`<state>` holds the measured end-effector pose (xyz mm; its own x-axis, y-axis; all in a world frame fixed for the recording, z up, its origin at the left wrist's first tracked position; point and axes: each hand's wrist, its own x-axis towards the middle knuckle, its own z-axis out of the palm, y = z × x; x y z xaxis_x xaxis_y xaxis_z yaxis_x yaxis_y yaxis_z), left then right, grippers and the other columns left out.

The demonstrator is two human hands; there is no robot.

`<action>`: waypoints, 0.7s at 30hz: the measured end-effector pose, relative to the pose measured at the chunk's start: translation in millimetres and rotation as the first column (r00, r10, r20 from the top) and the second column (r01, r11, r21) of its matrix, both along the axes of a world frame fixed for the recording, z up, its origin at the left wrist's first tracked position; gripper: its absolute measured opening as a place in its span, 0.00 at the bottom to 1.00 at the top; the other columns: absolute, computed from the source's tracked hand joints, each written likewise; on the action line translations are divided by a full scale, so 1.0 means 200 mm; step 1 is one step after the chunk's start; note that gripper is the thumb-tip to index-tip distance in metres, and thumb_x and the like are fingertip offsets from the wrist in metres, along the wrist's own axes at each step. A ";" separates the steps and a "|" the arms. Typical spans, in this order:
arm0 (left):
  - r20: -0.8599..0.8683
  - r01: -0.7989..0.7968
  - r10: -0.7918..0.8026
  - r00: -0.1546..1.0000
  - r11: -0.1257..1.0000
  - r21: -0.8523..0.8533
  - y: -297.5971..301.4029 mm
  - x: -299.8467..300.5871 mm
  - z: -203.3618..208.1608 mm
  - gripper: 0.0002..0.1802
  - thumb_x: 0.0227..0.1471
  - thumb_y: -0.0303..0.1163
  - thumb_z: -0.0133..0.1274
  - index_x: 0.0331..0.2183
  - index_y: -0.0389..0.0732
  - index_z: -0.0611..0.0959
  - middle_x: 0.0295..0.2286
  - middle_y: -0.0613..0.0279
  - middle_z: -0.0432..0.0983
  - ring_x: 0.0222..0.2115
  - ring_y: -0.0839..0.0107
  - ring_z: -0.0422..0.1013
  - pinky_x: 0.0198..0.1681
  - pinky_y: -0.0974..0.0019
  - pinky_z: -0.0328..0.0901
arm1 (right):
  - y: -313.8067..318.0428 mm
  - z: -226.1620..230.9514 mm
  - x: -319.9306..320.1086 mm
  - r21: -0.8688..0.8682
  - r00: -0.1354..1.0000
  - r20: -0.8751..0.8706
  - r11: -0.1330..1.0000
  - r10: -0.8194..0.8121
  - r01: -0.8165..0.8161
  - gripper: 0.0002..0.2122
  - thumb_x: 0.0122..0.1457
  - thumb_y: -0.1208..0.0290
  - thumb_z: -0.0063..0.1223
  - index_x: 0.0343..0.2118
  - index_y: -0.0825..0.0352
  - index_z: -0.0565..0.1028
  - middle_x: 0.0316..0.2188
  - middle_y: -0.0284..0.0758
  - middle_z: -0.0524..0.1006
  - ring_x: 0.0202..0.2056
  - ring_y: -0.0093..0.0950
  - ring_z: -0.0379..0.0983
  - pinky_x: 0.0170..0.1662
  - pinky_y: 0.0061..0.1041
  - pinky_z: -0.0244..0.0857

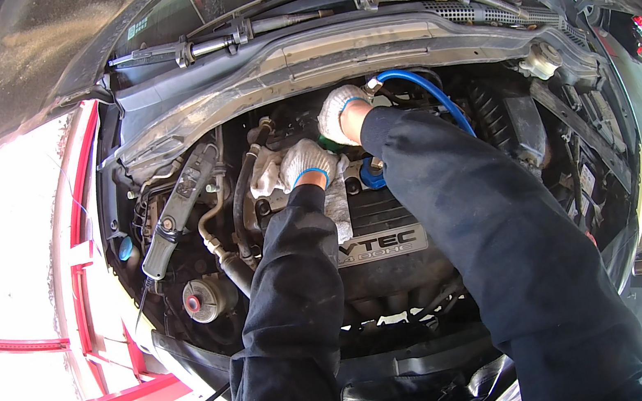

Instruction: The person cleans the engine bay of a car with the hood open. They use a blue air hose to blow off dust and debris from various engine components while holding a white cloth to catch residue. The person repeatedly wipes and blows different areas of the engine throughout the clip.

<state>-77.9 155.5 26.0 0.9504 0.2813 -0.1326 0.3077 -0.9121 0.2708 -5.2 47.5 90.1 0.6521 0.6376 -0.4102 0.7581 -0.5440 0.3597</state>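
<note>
While the left hand presses a soft white rag flat at frame centre, the right hand grips the blue hose end; flexible, likely light, best held near its fitting.

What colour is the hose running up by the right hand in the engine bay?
Blue. The hose arcs from the gloved right hand; the head view shows it best.

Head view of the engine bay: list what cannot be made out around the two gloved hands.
- Right hand: its fingers reach down behind the engine; what they grip is hidden.
- Blue hose: its lower end runs behind the right sleeve.
- Left hand: rests on a white rag; whatever is beneath is covered.
- Blue cap: partly hidden by the right sleeve.
</note>
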 end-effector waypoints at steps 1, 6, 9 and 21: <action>0.004 0.000 0.000 1.000 1.000 0.000 0.00 0.00 0.00 0.29 0.45 0.52 0.71 0.41 0.38 0.92 0.43 0.41 0.86 0.46 0.48 0.83 0.49 0.51 0.77 | 0.00 0.00 0.00 0.007 1.000 -0.011 1.000 -0.017 0.017 0.16 0.63 0.66 0.57 0.53 0.56 0.86 0.53 0.33 0.85 0.53 0.36 0.83 0.50 0.41 0.78; -0.006 0.013 -0.013 1.000 1.000 -0.002 0.00 0.00 0.00 0.29 0.45 0.53 0.71 0.40 0.38 0.92 0.43 0.42 0.86 0.46 0.48 0.83 0.48 0.50 0.77 | 0.00 0.02 0.01 -0.020 0.999 -0.026 0.999 -0.025 0.025 0.18 0.63 0.65 0.57 0.55 0.56 0.85 0.55 0.31 0.85 0.54 0.35 0.82 0.50 0.41 0.77; -0.005 0.007 -0.007 1.000 1.000 0.002 0.00 -0.01 0.01 0.30 0.44 0.54 0.71 0.40 0.38 0.92 0.42 0.42 0.86 0.46 0.48 0.83 0.48 0.50 0.77 | 0.00 0.02 0.00 -0.015 1.000 -0.011 1.000 -0.017 0.017 0.18 0.63 0.64 0.57 0.55 0.56 0.85 0.54 0.31 0.85 0.53 0.36 0.83 0.50 0.41 0.77; -0.053 -0.045 0.043 0.998 0.999 -0.022 -0.05 -0.05 0.11 0.30 0.45 0.55 0.69 0.41 0.39 0.92 0.44 0.43 0.86 0.48 0.48 0.82 0.52 0.50 0.76 | 0.00 0.00 0.01 0.045 0.998 -0.031 0.998 -0.051 0.052 0.16 0.64 0.66 0.57 0.54 0.55 0.86 0.54 0.32 0.85 0.53 0.37 0.83 0.50 0.42 0.77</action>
<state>-88.2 145.2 47.4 0.9287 0.3188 -0.1893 0.3618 -0.8910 0.2744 -3.2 47.0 90.3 0.6727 0.6218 -0.4011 0.7385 -0.5979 0.3118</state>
